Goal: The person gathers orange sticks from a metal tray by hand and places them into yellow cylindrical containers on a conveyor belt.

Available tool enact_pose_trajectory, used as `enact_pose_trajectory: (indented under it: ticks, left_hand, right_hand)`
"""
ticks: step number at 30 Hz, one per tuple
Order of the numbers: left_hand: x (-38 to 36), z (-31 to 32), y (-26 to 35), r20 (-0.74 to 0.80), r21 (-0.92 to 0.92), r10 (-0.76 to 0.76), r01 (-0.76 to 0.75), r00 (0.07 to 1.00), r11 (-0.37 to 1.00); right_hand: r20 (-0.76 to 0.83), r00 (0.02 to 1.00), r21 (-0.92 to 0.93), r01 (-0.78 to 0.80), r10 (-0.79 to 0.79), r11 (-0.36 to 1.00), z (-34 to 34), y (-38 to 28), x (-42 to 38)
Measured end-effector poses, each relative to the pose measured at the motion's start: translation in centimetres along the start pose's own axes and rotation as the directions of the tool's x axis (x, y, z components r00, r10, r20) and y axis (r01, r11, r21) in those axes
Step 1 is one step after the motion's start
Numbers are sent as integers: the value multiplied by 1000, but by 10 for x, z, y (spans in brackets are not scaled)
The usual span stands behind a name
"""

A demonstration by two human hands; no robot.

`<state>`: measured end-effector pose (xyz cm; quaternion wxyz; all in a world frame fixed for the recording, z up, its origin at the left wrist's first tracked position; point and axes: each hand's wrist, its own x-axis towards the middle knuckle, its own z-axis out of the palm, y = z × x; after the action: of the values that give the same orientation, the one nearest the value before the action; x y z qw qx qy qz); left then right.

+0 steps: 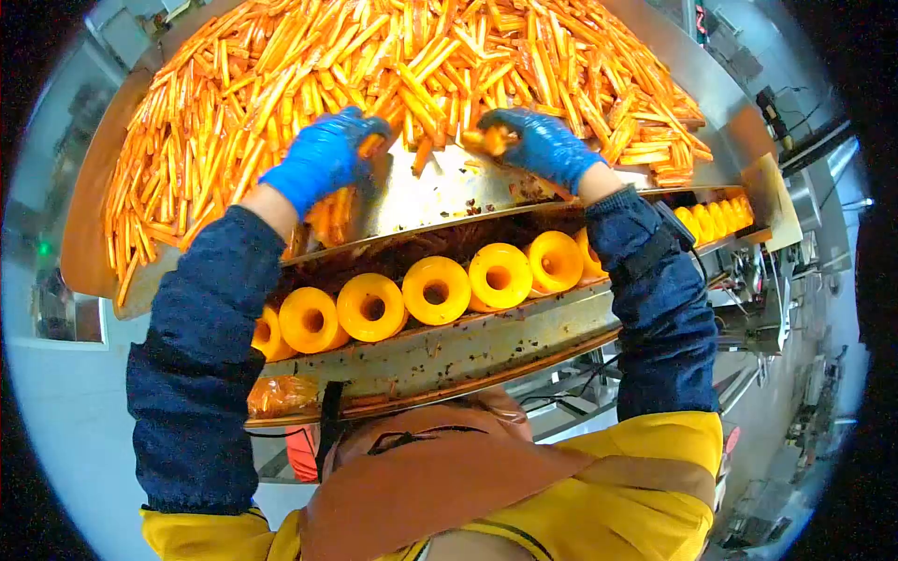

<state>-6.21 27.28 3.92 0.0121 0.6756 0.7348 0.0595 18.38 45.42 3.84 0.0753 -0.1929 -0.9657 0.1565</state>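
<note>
A large heap of glossy orange sticks [421, 56], which look like sauced food strips, lies on a metal tray [449, 198]. My left hand [327, 154], in a blue glove, is at the heap's near edge. Its fingers curl around a few short orange sticks [372, 146]. My right hand [544, 145], gloved too, is across a bare patch of metal from it. Between its bent fingers and thumb are some orange stick ends [493, 140]. More sticks [329, 217] lie just below my left wrist.
A row of yellow funnel-like cups [436, 291] runs along a trough in front of the tray, partly hidden by my right sleeve, with several more yellow cups [716, 220] at the right. A soiled metal ledge [468, 351] lies nearest me. Packed orange sticks [281, 395] rest at its left.
</note>
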Motion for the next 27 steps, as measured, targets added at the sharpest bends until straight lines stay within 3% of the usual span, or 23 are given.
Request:
enact_pose_trajectory:
  ticks: [1,3,4,5,7,9,11,13,14,15,17,18,19,21,22,25,26,27]
  left_hand:
    - [-3,0,-12,-68,-170,32,-43,997,985]
    - [-6,-5,-30,-221,-285,78,-141,972,948]
    - [-6,-11,-27,-340,-485,-119,-65,933,872]
    - [-8,-10,-27,-361,-590,-196,-61,912,805]
    - [-13,-11,-27,-419,-629,-236,-93,877,772]
    - [-20,-10,-29,-416,-683,-309,-69,855,727]
    - [-28,-10,-32,-407,-734,-382,-48,829,678]
    - [-36,-12,-33,-314,-914,-540,-95,781,394]
    - [-42,-20,-28,-309,-933,-557,-131,771,335]
    - [-46,-26,-27,-409,-883,-526,-178,746,433]
    - [-55,-37,-21,-342,-927,-563,-173,753,331]
    - [-57,-38,-19,-351,-927,-562,-192,749,323]
    - [-60,-38,-16,-351,-927,-562,-194,749,321]
    - [-68,-38,-11,-379,-919,-561,-229,736,321]
    - [-73,-40,-8,-395,-913,-560,-246,728,325]
    - [-103,-42,8,-429,-894,-561,-247,708,373]
    - [-114,-41,9,-447,-891,-551,-296,704,345]
    - [-127,-40,11,-449,-890,-552,-295,703,348]
  right_hand:
    - [-127,992,42,-18,23,999,0,6,-3]
    - [-184,972,376,-68,146,924,-9,13,-16]
    - [-52,951,411,-258,306,874,-24,2,-30]
    - [3,940,470,-302,341,830,-26,4,-35]
    - [-165,933,633,-148,319,760,-22,-1,-47]
    - [-184,882,776,-141,434,615,-25,1,-73]
    - [-240,869,776,-96,433,623,-35,-5,-105]
    - [-236,886,765,-84,399,639,-49,-16,-145]
    - [-157,883,807,-144,442,572,-51,-14,-165]
    - [-84,883,791,-223,462,570,-59,-25,-180]
    - [31,873,776,-327,486,539,-51,-26,-197]
    - [211,829,691,-502,518,521,-52,-27,-197]
    - [146,863,706,-434,484,560,-38,-33,-195]
    - [161,829,576,-520,536,631,-12,-30,-192]
    - [10,884,450,-421,467,788,5,-18,-190]
    - [21,873,607,-399,488,688,6,-12,-194]
    - [-82,876,579,-347,476,738,5,-14,-196]
    - [-83,877,580,-344,473,738,1,-16,-199]
